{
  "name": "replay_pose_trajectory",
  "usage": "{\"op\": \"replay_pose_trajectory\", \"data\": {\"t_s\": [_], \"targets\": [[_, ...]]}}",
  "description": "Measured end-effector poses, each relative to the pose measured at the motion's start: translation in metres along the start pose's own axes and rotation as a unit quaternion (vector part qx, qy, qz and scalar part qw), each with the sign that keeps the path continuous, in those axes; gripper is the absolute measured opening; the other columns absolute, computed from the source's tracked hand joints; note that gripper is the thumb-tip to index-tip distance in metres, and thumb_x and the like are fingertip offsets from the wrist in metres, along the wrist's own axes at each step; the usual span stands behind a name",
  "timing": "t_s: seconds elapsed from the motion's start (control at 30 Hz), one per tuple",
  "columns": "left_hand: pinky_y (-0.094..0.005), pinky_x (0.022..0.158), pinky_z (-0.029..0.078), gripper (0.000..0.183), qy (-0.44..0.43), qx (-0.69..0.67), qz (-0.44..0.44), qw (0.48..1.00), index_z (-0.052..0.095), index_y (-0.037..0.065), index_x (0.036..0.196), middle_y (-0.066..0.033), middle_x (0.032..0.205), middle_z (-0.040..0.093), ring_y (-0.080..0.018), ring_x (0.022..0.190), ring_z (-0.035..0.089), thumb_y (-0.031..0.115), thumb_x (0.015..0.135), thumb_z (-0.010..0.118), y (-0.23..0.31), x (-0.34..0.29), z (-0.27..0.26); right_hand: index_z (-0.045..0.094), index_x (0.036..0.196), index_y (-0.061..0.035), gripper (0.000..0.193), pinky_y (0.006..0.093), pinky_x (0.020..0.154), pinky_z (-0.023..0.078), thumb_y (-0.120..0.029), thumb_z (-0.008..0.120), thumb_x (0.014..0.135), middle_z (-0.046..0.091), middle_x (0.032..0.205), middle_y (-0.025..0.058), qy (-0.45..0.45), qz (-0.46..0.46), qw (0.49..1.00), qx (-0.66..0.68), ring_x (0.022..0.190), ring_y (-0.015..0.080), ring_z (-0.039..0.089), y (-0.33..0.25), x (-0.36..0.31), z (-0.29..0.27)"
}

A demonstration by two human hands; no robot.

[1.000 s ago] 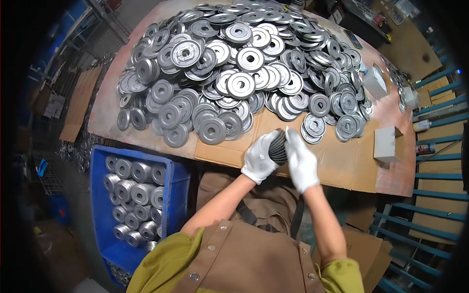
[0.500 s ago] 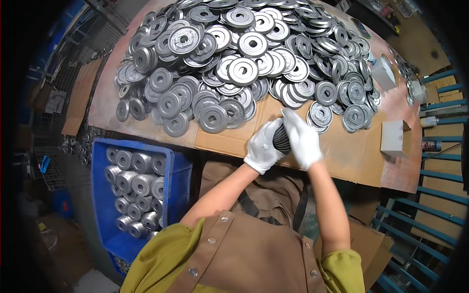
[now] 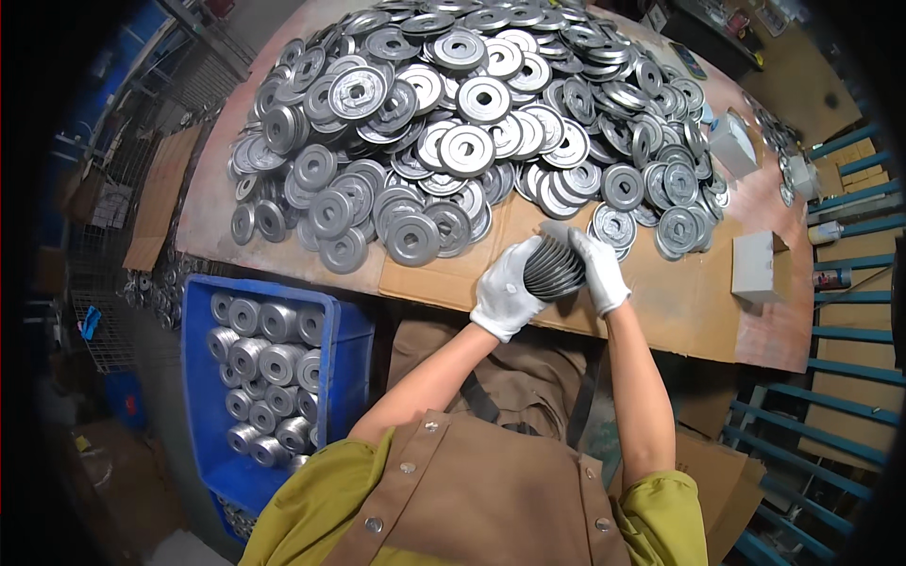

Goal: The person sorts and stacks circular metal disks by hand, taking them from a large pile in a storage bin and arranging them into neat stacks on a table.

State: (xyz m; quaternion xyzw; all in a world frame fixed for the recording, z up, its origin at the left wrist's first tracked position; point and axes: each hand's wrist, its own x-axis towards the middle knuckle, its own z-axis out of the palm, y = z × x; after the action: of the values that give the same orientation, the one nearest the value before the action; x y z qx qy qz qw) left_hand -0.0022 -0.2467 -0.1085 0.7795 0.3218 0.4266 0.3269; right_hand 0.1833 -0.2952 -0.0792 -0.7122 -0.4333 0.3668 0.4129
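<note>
Between my two white-gloved hands is a stack of thin grey metal discs, tilted and slightly fanned, just above the table's near edge. My left hand wraps round the stack's left side, palm against the discs. On the other side, my right hand presses its fingers against the right end of the stack. The thumb side of each glove is partly hidden by the discs. Beyond my hands rises a large heap of similar round discs, each with a hole in its centre.
A blue plastic crate at the left holds several rows of stacked discs. Flat cardboard covers the table's near edge. White boxes stand at the right, beside teal slatted racking.
My right hand has shifted down and right along the stack, uncovering more of the discs, which now fan out more visibly. My left hand stays round them.
</note>
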Motion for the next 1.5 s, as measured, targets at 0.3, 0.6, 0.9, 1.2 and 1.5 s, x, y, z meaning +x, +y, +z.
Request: {"op": "replay_pose_trajectory", "data": {"t_s": [0.3,0.6,0.9,1.2,1.5], "targets": [[-0.0465,0.089,0.057,0.099,-0.065,0.042,-0.041,0.996,0.049,0.014,0.148,-0.0144,0.118,0.067,-0.0376,0.105,0.069,0.031,0.062,0.096,0.011,0.018,-0.003,0.068,0.135,0.0023,0.041,0.0332,0.109,0.047,-0.020,0.046,0.109,0.072,0.133,0.0136,0.028,-0.088,0.994,0.061,0.123,0.0211,0.066,-0.010,-0.009,-0.006],[-0.0460,0.088,0.058,0.083,-0.018,0.023,0.000,1.000,0.058,0.011,0.137,-0.0171,0.115,0.072,-0.0360,0.101,0.072,0.028,0.064,0.094,0.012,0.012,-0.015,0.066,0.138,0.0012,0.042,0.0342,0.110,0.046,-0.025,0.050,0.110,0.070,0.136,0.0135,-0.006,-0.025,0.987,0.156,0.124,0.0213,0.064,0.002,-0.011,0.005],[-0.0454,0.092,0.057,0.075,0.027,0.002,0.020,0.999,0.058,0.005,0.138,-0.0175,0.120,0.071,-0.0388,0.107,0.070,0.031,0.075,0.089,-0.023,-0.005,-0.004,0.059,0.139,0.0004,0.042,0.0445,0.103,0.050,-0.025,0.057,0.105,0.069,0.122,0.0221,0.112,-0.288,0.855,-0.416,0.113,0.0398,0.066,-0.084,-0.055,0.052],[-0.0429,0.085,0.059,0.054,0.018,0.029,-0.037,0.999,0.061,0.007,0.133,-0.0147,0.113,0.072,-0.0355,0.100,0.073,0.017,0.083,0.079,-0.012,-0.004,-0.001,0.057,0.144,-0.0003,0.048,0.0459,0.110,0.046,-0.020,0.059,0.101,0.063,0.139,0.0218,0.079,-0.255,0.899,-0.347,0.130,0.0380,0.059,-0.062,-0.034,0.050],[-0.0437,0.084,0.059,0.069,0.007,0.011,-0.004,1.000,0.059,0.007,0.136,-0.0153,0.115,0.072,-0.0362,0.101,0.073,0.027,0.076,0.087,-0.004,0.005,0.002,0.053,0.146,-0.0020,0.045,0.0457,0.109,0.047,-0.016,0.054,0.103,0.061,0.139,0.0263,0.014,-0.088,0.981,-0.170,0.128,0.0435,0.059,-0.045,-0.012,0.025]]}}
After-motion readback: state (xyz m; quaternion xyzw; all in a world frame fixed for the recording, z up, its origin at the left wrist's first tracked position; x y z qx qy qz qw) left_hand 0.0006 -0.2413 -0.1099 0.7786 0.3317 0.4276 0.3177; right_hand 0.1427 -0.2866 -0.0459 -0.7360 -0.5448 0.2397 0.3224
